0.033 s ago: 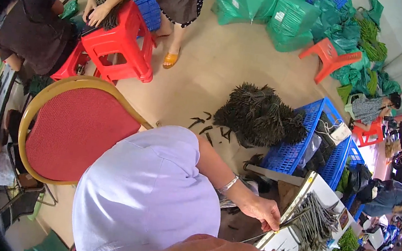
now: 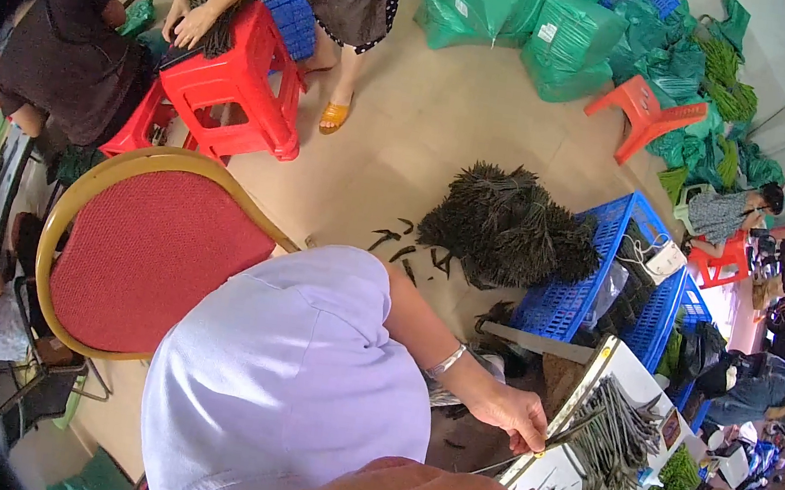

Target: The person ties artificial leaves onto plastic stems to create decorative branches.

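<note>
Two hands [image 2: 514, 420] nr stems [image 2: 622, 432], 1 bracelet [image 2: 448, 361]

A red padded chair [image 2: 150, 264] stands near a tall red stool [image 2: 199, 78]; green bags [image 2: 573, 52] lie near an orange-red stool [image 2: 646, 112].

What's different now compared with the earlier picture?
Nothing visibly changed: no move, grasp or release shows. The bare left hand stays beside the loose pile of thin, greyish-green stalks; the red-upholstered, tan-rimmed chair and blue latticed plastic basket also stay put.
</note>
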The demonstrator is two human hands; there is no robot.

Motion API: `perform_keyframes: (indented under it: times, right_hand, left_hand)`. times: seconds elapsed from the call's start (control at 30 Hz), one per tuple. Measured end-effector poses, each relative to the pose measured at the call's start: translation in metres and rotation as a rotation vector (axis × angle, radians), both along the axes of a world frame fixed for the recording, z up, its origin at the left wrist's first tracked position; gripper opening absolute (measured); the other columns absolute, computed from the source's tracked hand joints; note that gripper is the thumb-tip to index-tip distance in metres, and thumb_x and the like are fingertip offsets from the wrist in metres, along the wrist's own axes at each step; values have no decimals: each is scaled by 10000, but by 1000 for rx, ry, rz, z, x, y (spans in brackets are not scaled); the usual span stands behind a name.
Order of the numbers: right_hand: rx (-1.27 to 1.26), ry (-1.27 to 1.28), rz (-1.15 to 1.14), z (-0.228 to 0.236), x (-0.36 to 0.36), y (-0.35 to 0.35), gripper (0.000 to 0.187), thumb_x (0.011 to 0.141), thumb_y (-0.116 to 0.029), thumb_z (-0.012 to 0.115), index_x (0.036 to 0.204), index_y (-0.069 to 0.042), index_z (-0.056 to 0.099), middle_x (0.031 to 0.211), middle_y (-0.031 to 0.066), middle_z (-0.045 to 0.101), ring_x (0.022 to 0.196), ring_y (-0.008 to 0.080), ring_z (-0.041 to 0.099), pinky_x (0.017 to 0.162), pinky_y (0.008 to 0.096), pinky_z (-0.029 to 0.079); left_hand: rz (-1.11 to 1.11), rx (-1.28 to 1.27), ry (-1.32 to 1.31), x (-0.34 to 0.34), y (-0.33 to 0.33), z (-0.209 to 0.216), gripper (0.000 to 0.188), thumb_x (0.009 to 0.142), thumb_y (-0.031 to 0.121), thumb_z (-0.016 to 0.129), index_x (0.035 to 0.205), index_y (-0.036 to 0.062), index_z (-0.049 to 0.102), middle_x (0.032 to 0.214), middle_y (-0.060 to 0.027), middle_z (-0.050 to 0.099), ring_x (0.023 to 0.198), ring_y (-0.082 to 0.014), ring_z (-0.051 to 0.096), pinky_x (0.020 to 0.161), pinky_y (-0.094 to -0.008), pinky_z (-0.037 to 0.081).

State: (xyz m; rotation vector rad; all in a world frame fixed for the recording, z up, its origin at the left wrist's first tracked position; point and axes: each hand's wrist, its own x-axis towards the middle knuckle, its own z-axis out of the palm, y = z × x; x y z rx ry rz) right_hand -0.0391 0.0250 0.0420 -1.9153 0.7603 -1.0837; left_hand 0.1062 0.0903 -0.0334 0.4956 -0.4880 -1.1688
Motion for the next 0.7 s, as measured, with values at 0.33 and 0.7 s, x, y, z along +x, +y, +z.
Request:
perform_keyframes:
  times: [0.33, 0.7]
  right_hand:
    - [114, -131, 10, -19, -1, -13, 350, 900, -283, 554, 674, -15, 551, 571, 45, 492, 477, 126, 432, 425, 261, 363]
    - [420, -198, -366, -20, -41, -9, 140, 865, -142, 591, 780, -31, 579, 553, -10, 443, 454, 59, 391, 385, 206, 304]
  left_hand:
    - [-15, -8, 24, -14, -8, -6, 195, 823, 191, 667, 780, 8, 612, 695, -39, 598, 668, -124, 580, 621, -251, 462]
    - [-120, 200, 73, -14, -6, -27, 170, 837, 123, 624, 916, -28, 631, 900, -119, 652, 813, -179, 625, 720, -305, 513]
